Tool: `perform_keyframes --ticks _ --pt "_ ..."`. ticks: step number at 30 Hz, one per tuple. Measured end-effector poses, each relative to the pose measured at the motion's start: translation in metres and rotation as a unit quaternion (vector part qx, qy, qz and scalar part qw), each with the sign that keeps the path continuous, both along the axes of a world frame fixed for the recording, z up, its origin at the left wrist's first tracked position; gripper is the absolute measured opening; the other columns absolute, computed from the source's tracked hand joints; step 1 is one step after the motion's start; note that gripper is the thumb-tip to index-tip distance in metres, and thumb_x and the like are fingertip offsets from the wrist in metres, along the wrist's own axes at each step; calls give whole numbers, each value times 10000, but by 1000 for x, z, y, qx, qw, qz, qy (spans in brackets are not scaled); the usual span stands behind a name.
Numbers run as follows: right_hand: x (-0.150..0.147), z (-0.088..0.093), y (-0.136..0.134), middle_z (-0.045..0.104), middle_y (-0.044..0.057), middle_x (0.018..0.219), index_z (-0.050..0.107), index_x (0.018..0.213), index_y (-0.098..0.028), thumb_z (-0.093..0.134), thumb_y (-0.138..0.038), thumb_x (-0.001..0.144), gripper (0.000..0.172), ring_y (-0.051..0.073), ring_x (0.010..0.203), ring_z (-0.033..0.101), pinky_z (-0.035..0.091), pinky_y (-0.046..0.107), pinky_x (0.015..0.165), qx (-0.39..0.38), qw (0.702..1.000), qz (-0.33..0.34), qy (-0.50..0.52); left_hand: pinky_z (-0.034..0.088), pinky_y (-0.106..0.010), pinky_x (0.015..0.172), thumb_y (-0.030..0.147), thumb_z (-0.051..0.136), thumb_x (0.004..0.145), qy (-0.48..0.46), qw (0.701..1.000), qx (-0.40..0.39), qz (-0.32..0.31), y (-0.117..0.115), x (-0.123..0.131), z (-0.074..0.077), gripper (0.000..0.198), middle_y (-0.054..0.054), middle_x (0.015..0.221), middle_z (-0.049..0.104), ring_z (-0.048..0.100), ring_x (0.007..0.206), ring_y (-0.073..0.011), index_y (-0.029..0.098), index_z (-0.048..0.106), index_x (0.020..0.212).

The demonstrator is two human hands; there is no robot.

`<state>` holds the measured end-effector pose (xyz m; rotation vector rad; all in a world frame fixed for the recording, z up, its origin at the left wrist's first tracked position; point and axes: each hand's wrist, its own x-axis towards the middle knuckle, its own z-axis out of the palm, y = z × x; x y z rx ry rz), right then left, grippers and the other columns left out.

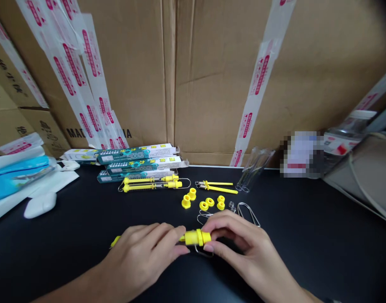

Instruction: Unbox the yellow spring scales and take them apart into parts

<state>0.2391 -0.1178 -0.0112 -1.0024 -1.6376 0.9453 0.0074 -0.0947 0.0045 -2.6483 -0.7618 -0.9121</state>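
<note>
Over the front of the black table I hold a yellow spring scale (193, 238) roughly level. My left hand (148, 248) is closed around its tube, and a yellow end (115, 241) sticks out past the hand. My right hand (237, 240) pinches the yellow cap at the other end. A bent wire hook (203, 252) shows just below that cap. Just beyond my hands lie flanged yellow caps (186, 202), several yellow rings (209, 202), small springs (232, 206) and wire hooks (248, 213); one hook is partly behind my right fingers.
Two spring scales (151, 185) lie before stacked printed boxes (139, 164). Yellow rods with springs (218, 187) and clear tubes (254, 168) are farther right. A white earbud case (40, 205) and blue packet (19, 174) sit left, a bottle (341, 143) right. Large cardboard boxes (211, 84) stand behind.
</note>
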Motion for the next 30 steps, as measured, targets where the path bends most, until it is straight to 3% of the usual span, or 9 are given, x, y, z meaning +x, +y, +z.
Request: perform_keyframes --ticks 6,10,16,19,24,30 --pt "0 -1 1 737 1 869 700 956 -218 726 -246 876 88 147 777 731 615 235 742 -74 997 10 -18 571 -267 563 344 417 1069 -1 1000 -9 -8 3 -2 -2 269 15 852 767 751 679 -149 173 624 1050" --pt "1 2 -2 729 -3 867 681 968 -217 693 -235 903 69 142 773 713 599 251 737 -80 996 26 -30 585 -252 585 341 428 1067 0 1000 -16 -20 3 -2 -1 257 25 842 763 750 678 -137 176 622 1028" --pt "2 8 -3 697 21 890 628 822 -194 764 -299 849 174 141 774 677 588 266 735 -38 998 34 39 580 -220 596 338 414 1072 0 999 8 -33 1 0 3 272 11 846 773 755 699 -127 165 620 1039" --pt "2 6 -1 687 23 914 619 853 -202 731 -281 879 139 148 812 683 586 268 742 -37 998 23 54 581 -225 614 337 405 1075 11 999 5 -40 2 0 3 279 17 869 777 759 716 -126 167 624 1036" --pt "5 3 -2 707 3 957 654 985 -220 724 -230 891 118 137 829 684 569 252 792 16 999 11 -40 580 -237 615 344 416 1071 16 999 -5 -27 5 -2 0 270 12 880 775 760 716 -134 168 621 1063" --pt "7 7 -8 719 -4 933 664 952 -215 705 -192 910 63 122 801 686 556 222 762 96 991 22 -86 580 -245 607 348 401 1074 21 999 -11 -29 4 -2 0 281 4 875 771 759 718 -141 167 615 1070"
